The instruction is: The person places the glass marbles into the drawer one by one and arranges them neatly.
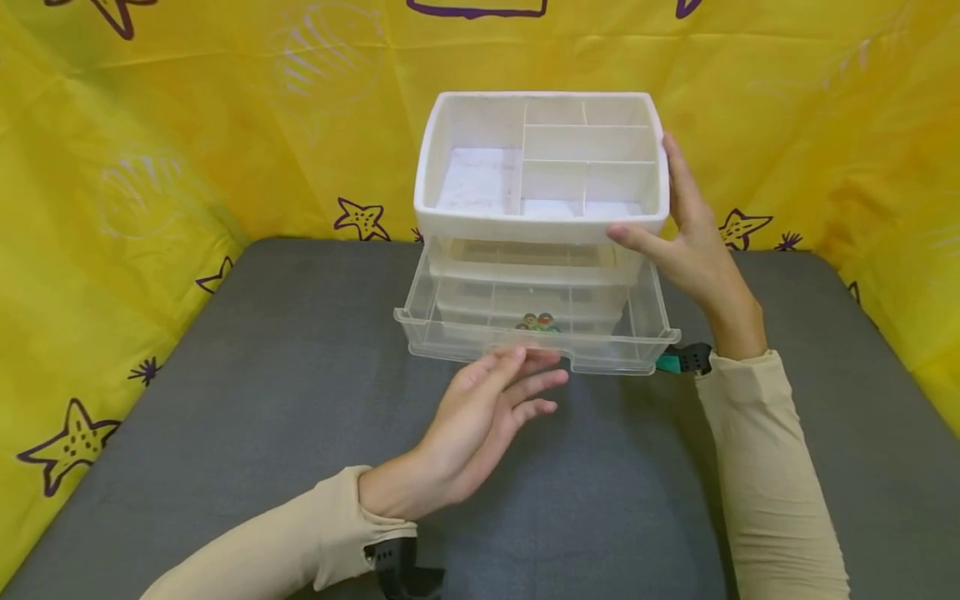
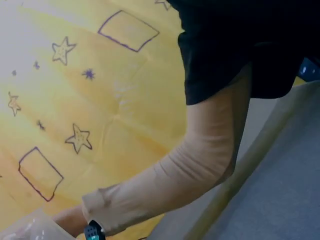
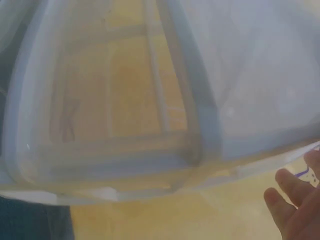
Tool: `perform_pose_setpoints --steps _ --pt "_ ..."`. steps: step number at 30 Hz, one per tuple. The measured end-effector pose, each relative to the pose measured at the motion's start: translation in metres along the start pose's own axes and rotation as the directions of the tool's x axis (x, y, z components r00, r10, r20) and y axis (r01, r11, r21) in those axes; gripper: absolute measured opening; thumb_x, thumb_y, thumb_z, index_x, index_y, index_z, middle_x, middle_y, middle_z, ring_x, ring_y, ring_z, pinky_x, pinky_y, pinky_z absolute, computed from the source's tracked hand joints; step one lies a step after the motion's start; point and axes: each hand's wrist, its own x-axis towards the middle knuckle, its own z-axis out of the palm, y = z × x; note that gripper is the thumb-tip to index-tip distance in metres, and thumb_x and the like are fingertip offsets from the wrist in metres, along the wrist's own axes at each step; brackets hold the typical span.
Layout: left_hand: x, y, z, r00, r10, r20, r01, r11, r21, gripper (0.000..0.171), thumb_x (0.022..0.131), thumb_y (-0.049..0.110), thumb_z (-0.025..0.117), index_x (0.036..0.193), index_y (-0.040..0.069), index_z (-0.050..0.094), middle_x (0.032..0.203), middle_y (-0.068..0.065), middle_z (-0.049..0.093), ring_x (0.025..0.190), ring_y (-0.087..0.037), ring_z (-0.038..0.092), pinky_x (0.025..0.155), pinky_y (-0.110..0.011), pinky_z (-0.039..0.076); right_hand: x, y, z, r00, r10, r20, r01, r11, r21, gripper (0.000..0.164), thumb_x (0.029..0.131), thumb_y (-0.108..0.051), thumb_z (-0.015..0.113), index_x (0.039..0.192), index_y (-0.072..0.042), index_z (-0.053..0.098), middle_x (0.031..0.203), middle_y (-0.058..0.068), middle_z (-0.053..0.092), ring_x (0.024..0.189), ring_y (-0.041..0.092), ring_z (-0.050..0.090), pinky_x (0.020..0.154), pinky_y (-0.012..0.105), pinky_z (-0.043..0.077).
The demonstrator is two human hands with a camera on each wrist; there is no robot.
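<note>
A white plastic drawer organizer [image 1: 487,225] with a compartmented top stands toward the back of the table. From its front a clear drawer [image 1: 622,360] is pulled out, with several glassy marbles [image 1: 538,322] lying inside. My left hand [image 1: 472,421] pinches the middle of the drawer's front edge between thumb and index finger; its other fingers are spread. At the organizer's right front corner, my right hand [image 1: 697,242] grips the top, thumb on the front rim and fingers along the side. Translucent plastic [image 3: 100,150] fills much of the right wrist view.
A dark grey cloth [image 1: 300,375] covers the table. Behind and on both sides hangs a yellow curtain [image 1: 225,100] with drawn stars. In the left wrist view a beige sleeve [image 2: 170,180] crosses the frame.
</note>
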Motion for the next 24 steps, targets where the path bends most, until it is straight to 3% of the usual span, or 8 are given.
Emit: perform_pose_setpoints --steps 6,14,24 --pt "0.02 -0.001 -0.002 0.995 0.095 -0.035 -0.096 0.995 -0.033 0.018 0.108 0.02 0.041 0.114 0.011 0.056 0.112 0.0 0.069 0.108 -0.017 0.067 0.084 -0.031 0.053 -0.001 -0.002 -0.004 0.999 0.022 0.024 -0.021 1.0 -0.013 0.101 0.084 -0.017 0.078 0.158 -0.038 0.012 0.164 -0.005 0.023 0.142 0.026 0.033 0.119 0.057 0.027" --pt "0.046 -0.002 0.005 0.988 0.128 -0.086 -0.13 0.991 -0.023 0.014 0.107 0.017 0.044 0.108 0.013 0.057 0.114 0.001 0.069 0.106 -0.014 0.068 0.081 -0.027 0.053 -0.002 -0.005 -0.007 0.999 0.026 0.035 -0.026 1.0 -0.014 0.099 0.085 -0.019 0.077 0.158 -0.038 0.012 0.164 -0.004 0.025 0.145 0.027 0.03 0.12 0.063 0.019" --pt "0.075 -0.001 0.006 0.974 0.184 -0.129 -0.186 0.983 -0.002 0.015 0.107 0.018 0.044 0.115 0.01 0.053 0.115 0.0 0.066 0.105 -0.014 0.068 0.081 -0.026 0.053 -0.002 -0.003 -0.008 0.998 0.001 0.062 -0.001 1.0 -0.007 0.095 0.087 -0.018 0.074 0.158 -0.038 0.014 0.163 -0.001 0.027 0.144 0.031 0.03 0.121 0.062 0.013"
